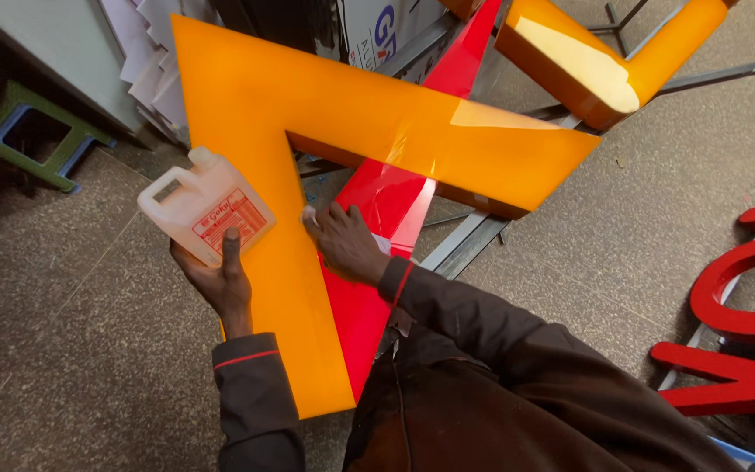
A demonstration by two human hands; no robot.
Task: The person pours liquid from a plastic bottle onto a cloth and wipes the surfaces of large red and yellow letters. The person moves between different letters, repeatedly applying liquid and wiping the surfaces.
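Head view: big orange sign letter (pixel 308 114), glossy acrylic face, angled limbs, propped on a grey metal frame (pixel 469 236) over the speckled stone floor (pixel 63 350). A red sign panel (pixel 369 306) sits under and beside it, its edge touching the orange limb near the person's knees. More red letters (pixel 736 297) lie on the floor at right, a second orange letter (pixel 587 61) at top right, a green stool (pixel 41 131) at top left. Left hand (pixel 220 280) is clenched round the base of a white plastic jug (pixel 207 205) with a red label, tilted, held over the orange limb's left edge; can't tell if the cap is on. Right hand (pixel 347 245) presses flat on a small white cloth (pixel 312 218) right at the inner corner where orange meets red. Risks, as I read it: the tilted jug could dribble liquid onto the face or floor if the cap is loose; hard pressing near the edge could shift the letter on the frame; grit in the cloth could scratch the gloss.
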